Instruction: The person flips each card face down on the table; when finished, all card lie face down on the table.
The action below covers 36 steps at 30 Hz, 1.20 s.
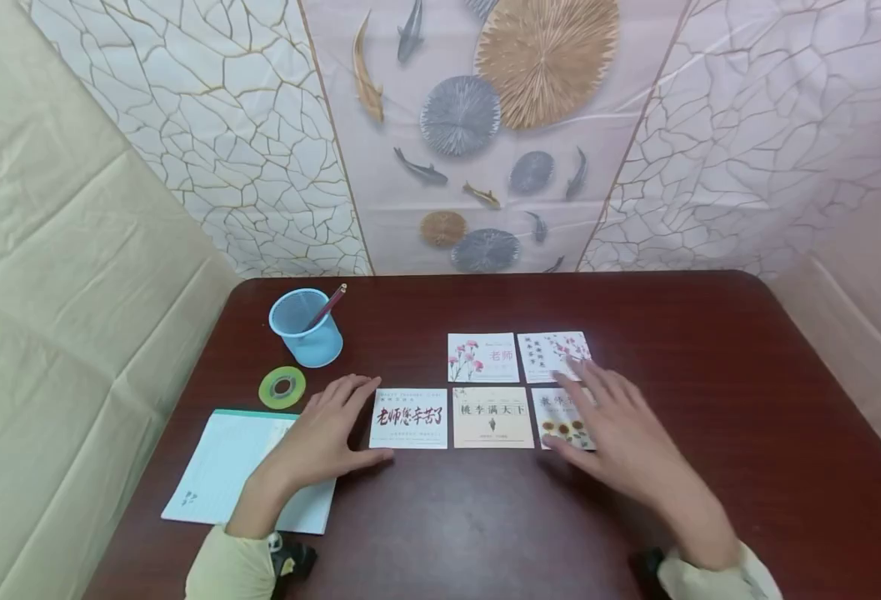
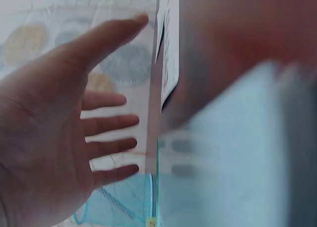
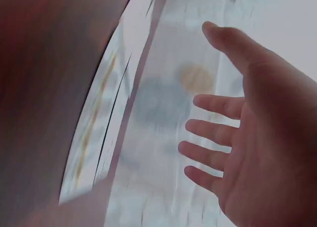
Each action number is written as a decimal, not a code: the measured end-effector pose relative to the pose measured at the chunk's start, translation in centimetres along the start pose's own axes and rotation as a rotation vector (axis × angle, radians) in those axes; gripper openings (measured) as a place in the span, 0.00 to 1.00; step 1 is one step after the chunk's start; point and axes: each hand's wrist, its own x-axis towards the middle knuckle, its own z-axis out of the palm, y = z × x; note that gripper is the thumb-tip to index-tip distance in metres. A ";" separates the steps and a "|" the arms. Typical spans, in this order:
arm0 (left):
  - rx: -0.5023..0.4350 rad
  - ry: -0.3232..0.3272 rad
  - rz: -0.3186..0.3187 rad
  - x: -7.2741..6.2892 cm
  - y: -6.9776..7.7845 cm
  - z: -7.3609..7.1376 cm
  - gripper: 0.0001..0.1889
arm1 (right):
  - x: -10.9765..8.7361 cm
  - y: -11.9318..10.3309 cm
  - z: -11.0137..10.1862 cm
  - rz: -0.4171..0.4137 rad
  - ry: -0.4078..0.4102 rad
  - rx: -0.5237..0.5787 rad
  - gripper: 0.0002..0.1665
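Note:
Several greeting cards lie flat in two rows on the dark table. My left hand (image 1: 312, 437) is spread, its fingers and thumb at the left edge of the card with red writing (image 1: 408, 419). A cream card (image 1: 493, 418) lies in the middle of the front row. Over the sunflower card (image 1: 548, 404) hovers my right hand (image 1: 628, 433), fingers apart and partly hiding it. Its fingertips also overlap the blossom card (image 1: 541, 354) behind; beside that is a carnation card (image 1: 483, 357). Both wrist views show the left palm (image 2: 54, 108) and right palm (image 3: 262, 118) holding nothing.
A lined notepad (image 1: 222, 467) lies under my left forearm. Behind it are a roll of green tape (image 1: 267, 389) and a blue mesh cup (image 1: 318, 348) with a pen (image 1: 326, 307) leaning in it. A patterned curtain (image 1: 478, 208) hangs along the table's back edge.

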 end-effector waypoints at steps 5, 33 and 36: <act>-0.020 -0.028 0.018 0.9 -1.9 -0.3 0.54 | 4.6 -3.7 2.1 -0.150 -0.085 0.085 0.48; -0.051 -0.101 0.042 2.2 -3.2 0.1 0.48 | 10.9 -7.6 6.7 -0.186 -0.333 0.107 0.49; -0.037 -0.107 0.059 2.2 -3.0 0.0 0.50 | 11.1 -7.5 6.6 -0.177 -0.333 0.139 0.49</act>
